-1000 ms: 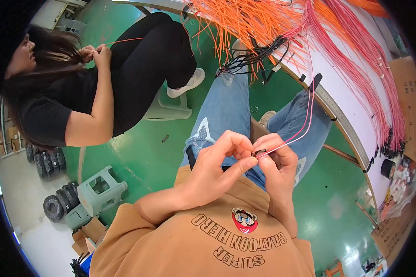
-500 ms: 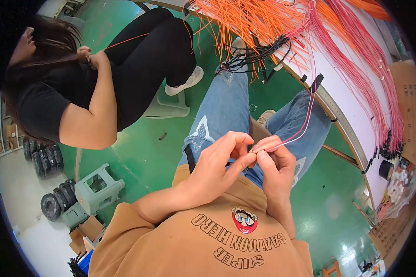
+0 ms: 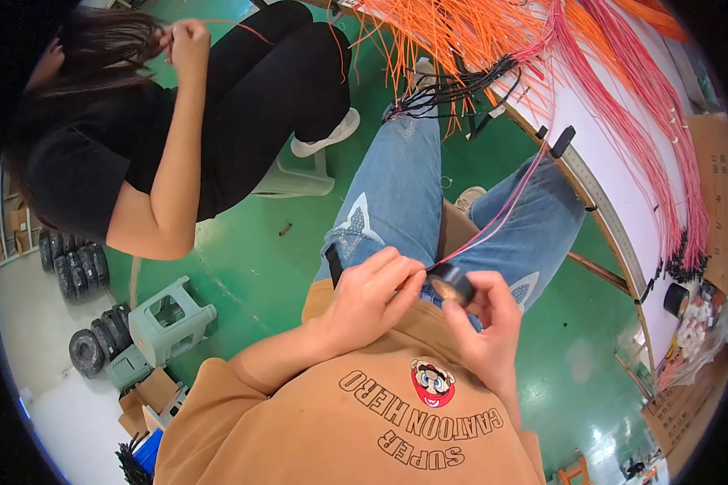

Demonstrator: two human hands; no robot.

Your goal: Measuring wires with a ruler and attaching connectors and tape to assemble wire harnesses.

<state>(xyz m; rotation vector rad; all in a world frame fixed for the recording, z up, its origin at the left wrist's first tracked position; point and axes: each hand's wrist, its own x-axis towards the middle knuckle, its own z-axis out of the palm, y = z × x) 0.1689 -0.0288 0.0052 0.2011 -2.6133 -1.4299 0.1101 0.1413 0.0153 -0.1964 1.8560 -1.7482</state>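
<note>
Over my lap, my left hand (image 3: pixel 376 295) is closed, thumb against fingers, on the near end of a few thin pink and white wires (image 3: pixel 505 214). These wires run up and to the right toward a black clip (image 3: pixel 563 141) on the table edge. A roll of black tape (image 3: pixel 451 283) with a brown core is gripped by the fingers of my right hand (image 3: pixel 489 319), tilted and close beside the left fingertips. Whether a strip of tape joins the roll to the wires is too small to tell.
Orange wires (image 3: pixel 453 40) and long pink bundles (image 3: pixel 623 121) lie on the white table (image 3: pixel 574 174). Black-sleeved wires (image 3: pixel 461 90) hang over my knee. At the left sits a co-worker (image 3: pixel 162 162) handling an orange wire. A pale green stool (image 3: pixel 170 319) and stacked black rolls (image 3: pixel 97 347) stand lower left.
Both hands were pinching the wires together; now a tape roll shows in my right hand, which has moved slightly down and away from the left. The co-worker's hand has risen.
</note>
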